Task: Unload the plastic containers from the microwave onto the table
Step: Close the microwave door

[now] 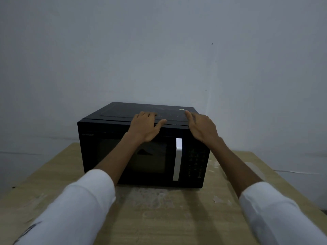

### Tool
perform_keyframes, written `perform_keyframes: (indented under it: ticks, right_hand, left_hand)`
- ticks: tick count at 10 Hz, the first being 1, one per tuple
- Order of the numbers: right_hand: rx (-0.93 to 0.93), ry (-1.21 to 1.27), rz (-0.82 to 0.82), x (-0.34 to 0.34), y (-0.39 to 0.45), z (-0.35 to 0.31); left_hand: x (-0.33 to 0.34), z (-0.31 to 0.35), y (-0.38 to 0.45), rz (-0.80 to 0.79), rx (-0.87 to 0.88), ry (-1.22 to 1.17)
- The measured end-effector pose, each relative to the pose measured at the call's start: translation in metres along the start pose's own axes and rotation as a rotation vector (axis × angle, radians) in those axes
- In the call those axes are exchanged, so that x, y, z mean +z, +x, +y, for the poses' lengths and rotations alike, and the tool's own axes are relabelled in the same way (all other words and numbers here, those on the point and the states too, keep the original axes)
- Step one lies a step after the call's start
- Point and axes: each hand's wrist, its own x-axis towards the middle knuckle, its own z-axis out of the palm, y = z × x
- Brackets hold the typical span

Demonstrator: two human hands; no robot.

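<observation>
A black microwave (106, 138) stands on a light wooden table (159, 209), its door shut and a silver vertical handle (177, 160) right of the dark window. My left hand (146, 127) lies flat on the microwave's top front edge, fingers spread. My right hand (201, 126) hovers at the top right front corner, fingers apart, holding nothing. No plastic containers are visible; the inside is hidden behind the dark door.
A keypad panel (196, 163) sits right of the handle. A plain grey wall (159, 50) rises close behind the microwave. Bare tabletop stretches in front of the microwave and to both sides, with worn pale patches.
</observation>
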Motion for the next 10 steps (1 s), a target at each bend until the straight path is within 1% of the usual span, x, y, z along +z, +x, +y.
perform_keyframes:
  ticks: [1, 2, 3, 5, 6, 8, 9, 10]
  right_hand:
    - [-0.006, -0.003, -0.099, -0.008, 0.018, -0.005]
    - [-0.026, -0.1, -0.195, -0.018, 0.034, -0.013]
    - [-0.031, -0.149, -0.216, -0.029, 0.042, -0.022]
    - [-0.04, -0.193, -0.204, -0.045, 0.059, -0.037]
    - [-0.05, -0.193, -0.186, -0.05, 0.062, -0.044]
    - [-0.054, -0.207, -0.173, -0.057, 0.057, -0.048]
    - [-0.048, -0.186, -0.174, -0.058, 0.055, -0.046]
    - [-0.057, -0.159, -0.146, -0.061, 0.05, -0.042]
  left_hand:
    - [-0.018, -0.005, 0.01, -0.032, -0.033, 0.044]
    - [-0.033, -0.01, 0.02, -0.04, -0.052, 0.066]
    - [-0.048, -0.011, 0.031, -0.047, -0.053, 0.112]
    - [-0.072, -0.008, 0.047, -0.033, -0.054, 0.164]
    - [-0.078, -0.005, 0.05, -0.009, -0.022, 0.162]
    - [-0.077, -0.004, 0.047, -0.003, -0.016, 0.175]
    - [-0.076, -0.004, 0.046, -0.02, -0.016, 0.155]
    - [-0.08, -0.002, 0.044, 0.001, -0.017, 0.152]
